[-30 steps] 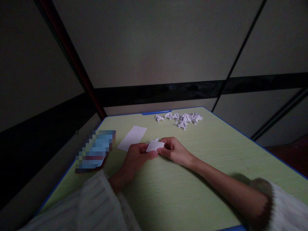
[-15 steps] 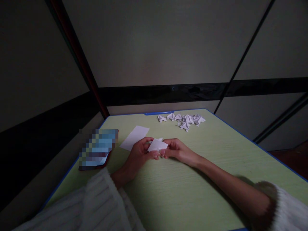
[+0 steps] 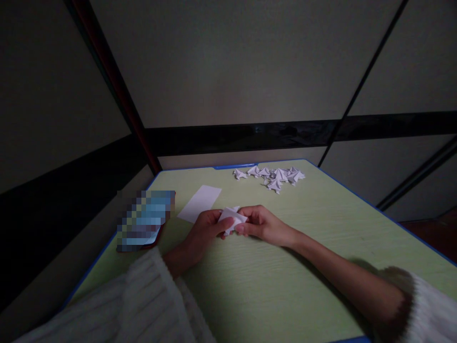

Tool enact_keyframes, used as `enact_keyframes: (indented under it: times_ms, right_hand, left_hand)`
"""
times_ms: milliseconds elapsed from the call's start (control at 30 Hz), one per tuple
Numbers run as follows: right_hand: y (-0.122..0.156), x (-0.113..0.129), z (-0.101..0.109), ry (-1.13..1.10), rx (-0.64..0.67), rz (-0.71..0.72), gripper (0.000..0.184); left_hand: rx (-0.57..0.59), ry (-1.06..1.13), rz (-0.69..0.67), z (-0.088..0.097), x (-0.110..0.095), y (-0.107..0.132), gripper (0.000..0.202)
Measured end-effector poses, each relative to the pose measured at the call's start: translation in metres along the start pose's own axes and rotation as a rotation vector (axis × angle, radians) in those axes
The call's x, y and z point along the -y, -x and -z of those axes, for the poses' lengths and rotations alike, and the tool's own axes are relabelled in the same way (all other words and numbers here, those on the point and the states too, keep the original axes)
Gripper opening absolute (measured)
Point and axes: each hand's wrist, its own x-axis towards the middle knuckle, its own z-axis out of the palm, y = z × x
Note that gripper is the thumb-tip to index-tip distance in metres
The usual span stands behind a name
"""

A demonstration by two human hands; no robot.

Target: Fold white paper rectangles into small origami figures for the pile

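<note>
Left hand (image 3: 203, 233) pinches folded paper (image 3: 238, 218), thumb now shifted onto its face; right hand (image 3: 264, 226) pinches its edge. Likely creasing.

blue-edged green table (image 3: 271, 286): white sheet (image 3: 202, 202), pixelated flat item (image 3: 148, 221), folded paper figures (image 3: 279, 176).

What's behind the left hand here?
Beyond the left hand, a flat white sheet lies on the pale green table, mostly visible. The hand covers part of its near edge; that stretch cannot be seen.
</note>
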Motion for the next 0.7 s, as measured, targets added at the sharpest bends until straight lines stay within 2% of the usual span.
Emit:
enact_keyframes:
  times_ms: [100, 167, 333, 700]
  right_hand:
    - [0.002, 0.004, 0.0, -0.03, 0.018, -0.004, 0.031]
    - [0.002, 0.004, 0.0, -0.022, 0.01, -0.028, 0.032]
    - [0.001, 0.0, 0.0, 0.025, -0.081, -0.045, 0.033]
    - [-0.004, -0.008, 0.002, 0.077, -0.189, 0.011, 0.039]
  left_hand:
    - [0.045, 0.059, 0.013, 0.001, 0.002, 0.0, 0.017]
    - [0.051, 0.016, 0.013, 0.0, 0.001, 0.0, 0.018]
    - [0.032, -0.092, -0.012, -0.002, -0.003, 0.0, 0.022]
    - [-0.011, -0.044, 0.0, -0.002, -0.001, -0.003, 0.023]
